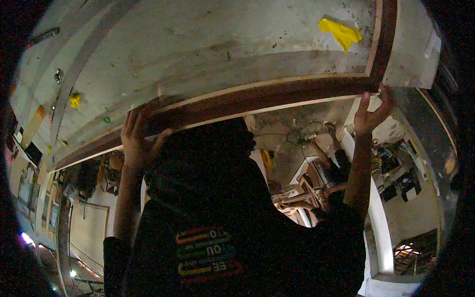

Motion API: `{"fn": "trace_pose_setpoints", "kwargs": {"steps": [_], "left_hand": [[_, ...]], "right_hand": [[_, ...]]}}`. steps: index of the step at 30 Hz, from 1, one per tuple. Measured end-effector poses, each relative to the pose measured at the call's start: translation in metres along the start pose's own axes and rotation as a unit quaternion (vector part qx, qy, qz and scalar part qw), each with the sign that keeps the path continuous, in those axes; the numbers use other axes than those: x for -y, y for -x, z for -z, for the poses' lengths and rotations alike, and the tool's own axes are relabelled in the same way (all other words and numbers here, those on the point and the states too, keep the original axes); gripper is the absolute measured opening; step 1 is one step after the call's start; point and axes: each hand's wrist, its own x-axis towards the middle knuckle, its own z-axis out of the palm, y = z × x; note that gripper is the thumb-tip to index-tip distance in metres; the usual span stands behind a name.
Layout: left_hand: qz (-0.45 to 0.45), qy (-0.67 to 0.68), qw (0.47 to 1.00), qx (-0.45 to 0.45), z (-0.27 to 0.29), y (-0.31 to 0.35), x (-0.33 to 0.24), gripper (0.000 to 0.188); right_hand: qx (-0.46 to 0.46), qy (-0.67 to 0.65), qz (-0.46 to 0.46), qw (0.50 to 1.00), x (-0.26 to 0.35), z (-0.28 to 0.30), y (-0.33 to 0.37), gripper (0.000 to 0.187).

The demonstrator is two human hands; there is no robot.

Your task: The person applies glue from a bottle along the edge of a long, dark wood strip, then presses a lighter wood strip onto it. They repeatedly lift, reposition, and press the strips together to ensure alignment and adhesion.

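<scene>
A long dark-brown wooden frame (pixel 267 95) with pale edges runs across the view and turns a corner at the upper right. My left hand (pixel 138 136) is closed around its lower bar left of centre, the thumb along the near edge. At the corner, my right hand (pixel 372 113) grips the near edge, thumb and fingers a little apart; its fingertips are dim. Both forearms rise from below on either side of my dark shirt (pixel 208 213), which carries a coloured print. The frame's far left end fades into shadow.
A stained grey surface (pixel 213 44) lies beyond the bar, with a yellow scrap (pixel 341 33) and a small yellow piece (pixel 74 100) on it. Another person's arms (pixel 322 152) show near a cable, beside several wooden pieces (pixel 309 185). Cluttered tools (pixel 403 171) are at the right.
</scene>
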Motion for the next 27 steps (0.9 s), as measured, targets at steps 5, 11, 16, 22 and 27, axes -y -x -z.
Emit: {"fn": "trace_pose_setpoints", "kwargs": {"steps": [5,11,16,22,27], "left_hand": [[0.081,0.134,0.988,0.01,0.003,-0.025,-0.037,0.057],[0.115,0.108,0.987,-0.007,0.003,-0.014,-0.041,0.058],[0.099,-0.012,0.989,-0.111,-0.019,0.031,-0.021,0.067],[0.09,-0.171,0.963,-0.187,-0.027,0.097,0.074,0.07],[0.185,-0.18,0.94,-0.222,-0.048,0.13,0.141,0.079]], "right_hand": [[0.091,-0.025,-0.039,0.995,0.03,-0.023,-0.071,0.048],[0.246,-0.088,0.118,0.958,0.034,-0.059,-0.113,0.031],[0.376,-0.194,0.12,0.898,-0.009,-0.02,-0.122,0.025],[0.552,-0.078,0.164,0.814,-0.03,0.006,-0.111,0.017],[0.601,-0.079,0.124,0.786,-0.032,0.009,-0.118,0.009]]}}
